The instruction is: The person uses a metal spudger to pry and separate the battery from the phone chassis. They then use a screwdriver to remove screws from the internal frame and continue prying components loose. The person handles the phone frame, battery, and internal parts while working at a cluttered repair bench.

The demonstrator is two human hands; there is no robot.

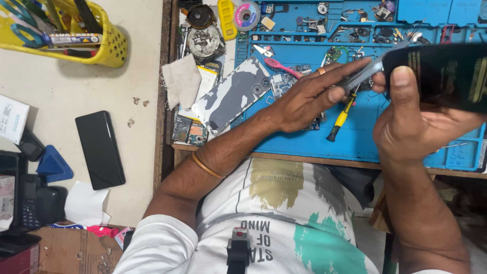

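Note:
My right hand [406, 129] grips a black phone [446, 76], holding it up over the blue work mat [355, 142] with the thumb pressed on its near edge. My left hand [312, 99] pinches metal tweezers [375, 63], whose tips reach to the phone's left end. A gold bangle sits on my left wrist and a ring on one finger. Under my left hand lie a yellow-handled screwdriver [341, 117] and a circuit board, partly hidden.
A grey-white phone back cover [231, 96], a pink toothbrush [281, 66] and a cloth [181, 80] lie left of the mat. A black phone [100, 148] rests on the side counter below a yellow basket [66, 30]. Small parts fill the mat's trays [329, 25].

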